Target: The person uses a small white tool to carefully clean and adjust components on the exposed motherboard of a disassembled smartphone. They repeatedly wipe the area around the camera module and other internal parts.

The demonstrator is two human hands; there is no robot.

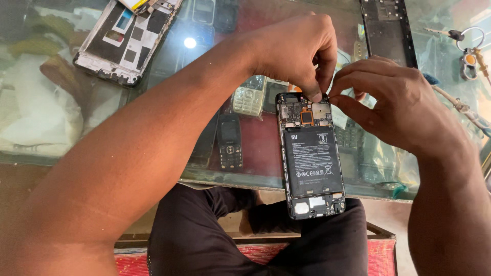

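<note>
An opened smartphone (312, 153), its back cover removed so that the black battery (313, 161) and the circuit board (303, 111) above it are exposed, is seen lying lengthwise across the near edge of a glass counter (61, 153), its lower end overhanging the counter above the dark trousers (245, 240) of the seated person; the left hand (294, 51) is brought down from above with its thumb and forefinger pinched closed at the phone's top right corner, though whether a small part is gripped between them cannot be told; the right hand (396, 105) is held just beside it, its fingertips curled in and nearly shut against the same corner, touching the left fingertips; a second dismantled phone frame (128, 38) is laid at the upper left of the counter, and a black back panel (386, 30) at the upper right; a key ring (468, 53) is seen near the right edge; several old keypad phones (230, 140) are displayed beneath the glass.
</note>
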